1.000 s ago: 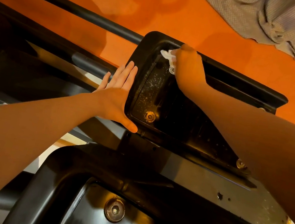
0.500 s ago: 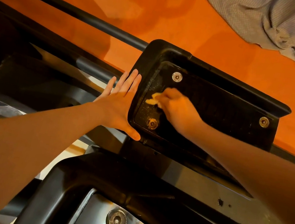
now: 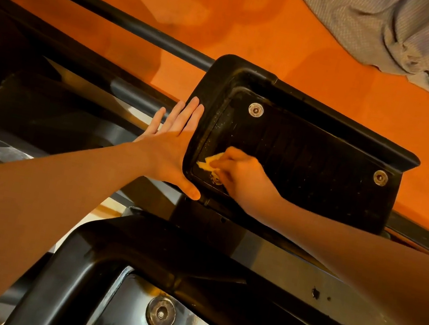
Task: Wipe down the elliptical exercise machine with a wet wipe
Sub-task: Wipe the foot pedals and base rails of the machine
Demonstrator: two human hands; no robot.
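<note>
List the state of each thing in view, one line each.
Far pedal: tilted, speckled with dust.
Wet wipe: crumpled, pressed on the far pedal's near-left corner.
Right hand: grips the wet wipe.
Left hand: flat, fingers straight, against the far pedal's left rim.
Near pedal: untouched.
Grey cloth: crumpled on the orange floor.

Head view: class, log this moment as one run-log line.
left hand: flat, steadying pedal outer wall | right hand: pinching wet wipe, rubbing pedal's near-left corner | stage: wiping underway
</note>
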